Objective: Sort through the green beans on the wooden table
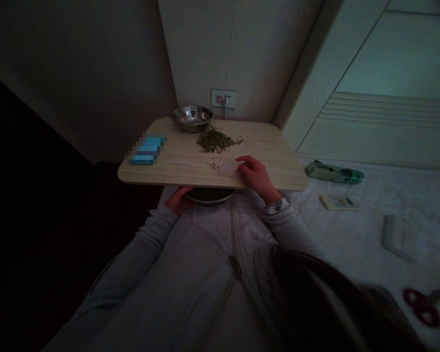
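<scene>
My right hand [255, 176] rests over the near edge of a light wooden tabletop [183, 171], its fingers bent around a clear, thin piece of plastic [227, 169]. A few small greenish grains lie by that plastic, and a larger pile of them [213, 141] is spread farther back. Below the near edge, my left hand [183, 200] grips the left side of a metal bowl [210, 197], held close to my body. The tabletop hides part of this bowl and some of my left fingers.
Another metal bowl [192, 119] stands at the back, near a wall socket [223, 98] with a plug. A pixelated blue item [147, 150] lies on the left. On the white bedding to the right are a green case [333, 173], a small pale box [338, 202] and red-handled scissors [423, 307].
</scene>
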The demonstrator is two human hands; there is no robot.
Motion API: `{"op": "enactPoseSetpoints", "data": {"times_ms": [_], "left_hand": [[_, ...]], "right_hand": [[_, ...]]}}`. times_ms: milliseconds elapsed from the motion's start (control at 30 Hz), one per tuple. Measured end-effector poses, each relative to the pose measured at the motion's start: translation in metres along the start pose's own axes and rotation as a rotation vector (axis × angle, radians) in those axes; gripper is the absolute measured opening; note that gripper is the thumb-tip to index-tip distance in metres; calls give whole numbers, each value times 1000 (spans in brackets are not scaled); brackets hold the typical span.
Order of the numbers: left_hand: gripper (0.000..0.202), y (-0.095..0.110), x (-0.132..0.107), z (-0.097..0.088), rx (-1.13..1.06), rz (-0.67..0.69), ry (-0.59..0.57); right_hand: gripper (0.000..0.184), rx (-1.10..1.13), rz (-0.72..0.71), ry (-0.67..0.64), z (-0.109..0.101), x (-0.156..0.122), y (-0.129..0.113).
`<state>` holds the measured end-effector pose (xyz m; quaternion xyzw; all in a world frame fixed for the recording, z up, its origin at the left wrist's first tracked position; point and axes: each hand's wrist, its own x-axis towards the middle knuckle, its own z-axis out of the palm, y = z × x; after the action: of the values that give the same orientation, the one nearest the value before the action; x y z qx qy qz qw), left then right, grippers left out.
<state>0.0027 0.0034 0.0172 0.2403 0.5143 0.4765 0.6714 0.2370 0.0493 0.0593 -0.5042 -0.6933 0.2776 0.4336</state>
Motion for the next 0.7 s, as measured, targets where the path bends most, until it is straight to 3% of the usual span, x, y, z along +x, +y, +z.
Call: {"op": "enactPoseSetpoints", "data": {"times_ms": [400, 700], "left_hand": [[17, 0, 1, -2, 8, 2, -30], [15, 0, 1, -1, 1, -13, 19]], "right_hand": [[30, 18, 4, 8, 0, 0, -1], [32, 3, -2, 3, 0, -1, 0]]}}
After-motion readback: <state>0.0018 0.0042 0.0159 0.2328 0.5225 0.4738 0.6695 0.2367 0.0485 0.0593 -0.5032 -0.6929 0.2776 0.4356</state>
